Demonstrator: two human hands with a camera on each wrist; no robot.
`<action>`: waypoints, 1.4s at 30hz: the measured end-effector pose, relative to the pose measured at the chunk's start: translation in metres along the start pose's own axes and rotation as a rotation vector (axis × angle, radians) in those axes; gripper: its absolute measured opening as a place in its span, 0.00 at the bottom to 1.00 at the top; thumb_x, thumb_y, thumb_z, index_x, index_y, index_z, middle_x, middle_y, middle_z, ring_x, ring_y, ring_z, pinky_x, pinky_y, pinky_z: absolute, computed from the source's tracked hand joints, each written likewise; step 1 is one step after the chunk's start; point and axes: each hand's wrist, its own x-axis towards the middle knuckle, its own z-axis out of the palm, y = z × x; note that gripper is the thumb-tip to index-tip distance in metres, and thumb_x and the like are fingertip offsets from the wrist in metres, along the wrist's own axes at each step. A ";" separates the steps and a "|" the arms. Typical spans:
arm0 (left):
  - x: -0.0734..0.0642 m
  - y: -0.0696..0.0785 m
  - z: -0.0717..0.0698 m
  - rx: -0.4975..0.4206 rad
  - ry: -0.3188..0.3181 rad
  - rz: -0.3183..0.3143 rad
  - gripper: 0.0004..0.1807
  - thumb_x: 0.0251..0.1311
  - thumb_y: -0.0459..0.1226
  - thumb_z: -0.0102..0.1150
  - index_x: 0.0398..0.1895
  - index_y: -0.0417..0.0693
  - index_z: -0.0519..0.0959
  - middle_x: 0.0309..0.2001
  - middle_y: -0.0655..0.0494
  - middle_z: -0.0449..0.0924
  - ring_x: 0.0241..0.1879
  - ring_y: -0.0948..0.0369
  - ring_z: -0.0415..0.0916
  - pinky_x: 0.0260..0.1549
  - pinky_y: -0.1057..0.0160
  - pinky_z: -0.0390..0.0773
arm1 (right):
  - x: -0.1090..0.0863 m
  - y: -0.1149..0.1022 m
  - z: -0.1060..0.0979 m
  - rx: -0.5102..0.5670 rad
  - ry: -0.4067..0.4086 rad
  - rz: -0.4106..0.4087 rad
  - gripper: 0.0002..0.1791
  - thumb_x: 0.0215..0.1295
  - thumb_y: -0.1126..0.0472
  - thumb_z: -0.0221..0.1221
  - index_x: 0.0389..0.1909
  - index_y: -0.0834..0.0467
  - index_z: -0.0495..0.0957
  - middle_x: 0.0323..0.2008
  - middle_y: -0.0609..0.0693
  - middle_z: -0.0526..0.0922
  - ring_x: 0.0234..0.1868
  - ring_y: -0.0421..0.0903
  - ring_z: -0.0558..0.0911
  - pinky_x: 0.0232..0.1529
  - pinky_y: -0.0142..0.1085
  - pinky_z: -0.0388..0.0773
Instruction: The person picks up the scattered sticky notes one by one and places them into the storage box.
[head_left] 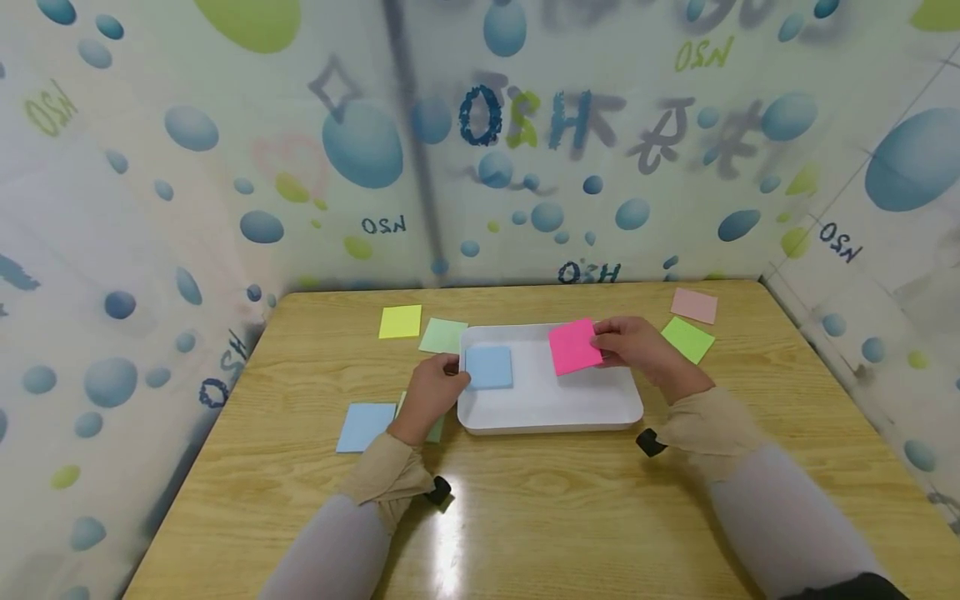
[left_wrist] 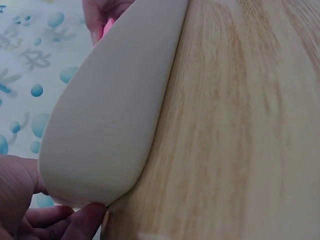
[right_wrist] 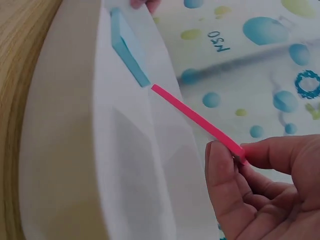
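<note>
Currently, on my remote feeds, I see the right hand (head_left: pixel 641 350) pinching a hot-pink sticky-note pad (head_left: pixel 572 347) between thumb and fingers, held above the white tray (head_left: pixel 536 408). I find the left hand (head_left: pixel 433 392) gripping that tray's left end, a light-blue sticky-note pad (head_left: pixel 487 368) inside, just beside its fingers. Behind the right fingers, a lime-green paper square (head_left: pixel 688 339) lies on the tabletop (head_left: pixel 555 517).

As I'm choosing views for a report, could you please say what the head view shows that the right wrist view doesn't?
Only the head view shows the yellow note and lime green note. Only the right wrist view shows the bright pink pad edge-on. Both show the right hand pinching it, the white tray and the blue pad inside.
</note>
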 end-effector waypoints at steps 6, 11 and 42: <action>0.001 -0.001 0.000 0.006 0.007 -0.004 0.23 0.69 0.38 0.59 0.64 0.39 0.79 0.54 0.43 0.84 0.52 0.50 0.81 0.50 0.52 0.83 | 0.010 -0.003 0.017 -0.022 -0.020 0.037 0.28 0.78 0.58 0.57 0.73 0.67 0.68 0.64 0.65 0.77 0.48 0.47 0.83 0.48 0.33 0.86; 0.003 -0.001 0.000 0.028 0.018 0.001 0.23 0.68 0.38 0.60 0.63 0.39 0.80 0.53 0.44 0.84 0.51 0.50 0.82 0.49 0.52 0.83 | 0.015 -0.005 0.028 -0.021 -0.038 0.027 0.27 0.78 0.58 0.57 0.72 0.67 0.69 0.62 0.64 0.77 0.48 0.47 0.82 0.47 0.33 0.86; 0.004 -0.002 0.001 0.045 0.031 0.018 0.22 0.66 0.37 0.60 0.62 0.38 0.81 0.51 0.44 0.85 0.50 0.51 0.82 0.48 0.53 0.84 | 0.032 0.001 0.060 -0.035 -0.025 0.087 0.20 0.74 0.60 0.61 0.61 0.66 0.75 0.48 0.59 0.83 0.37 0.44 0.84 0.42 0.33 0.86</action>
